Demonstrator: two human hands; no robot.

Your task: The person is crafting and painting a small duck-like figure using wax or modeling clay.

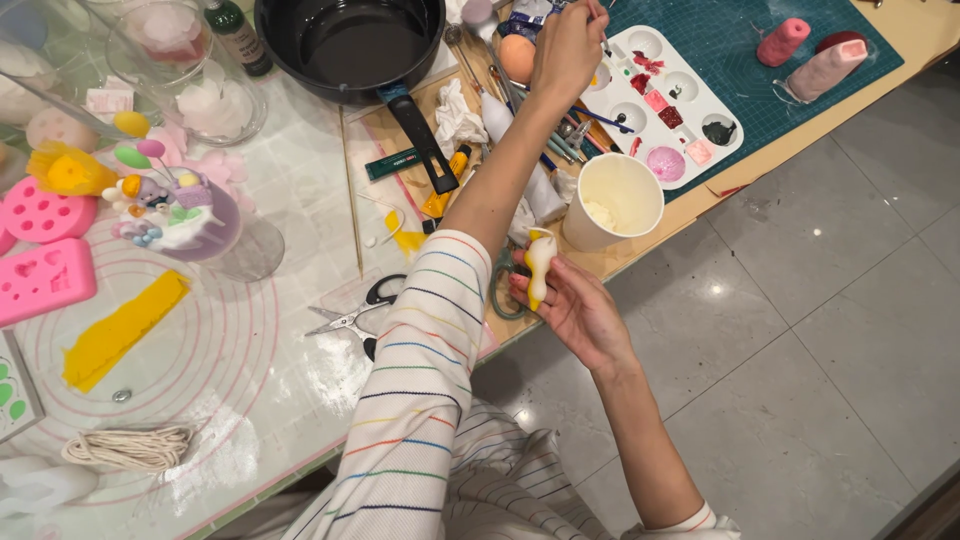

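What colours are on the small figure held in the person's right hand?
Mostly white with yellow patches; the figure sits in the right hand, shown best in the head view.

Black pan (352, 42) top ctr, steel scissors (355, 318) near table edge, pink silicone moulds (42, 245) left, yellow felt strip (122, 330), coiled cream cord (130, 448).

A dark green bottle (237, 32) with a pale label stands beside the pan (350, 45).

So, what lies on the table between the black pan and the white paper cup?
In the head view, between the black pan and the white paper cup lie crumpled white tissue, a yellow tube, and the person's sleeved forearm.
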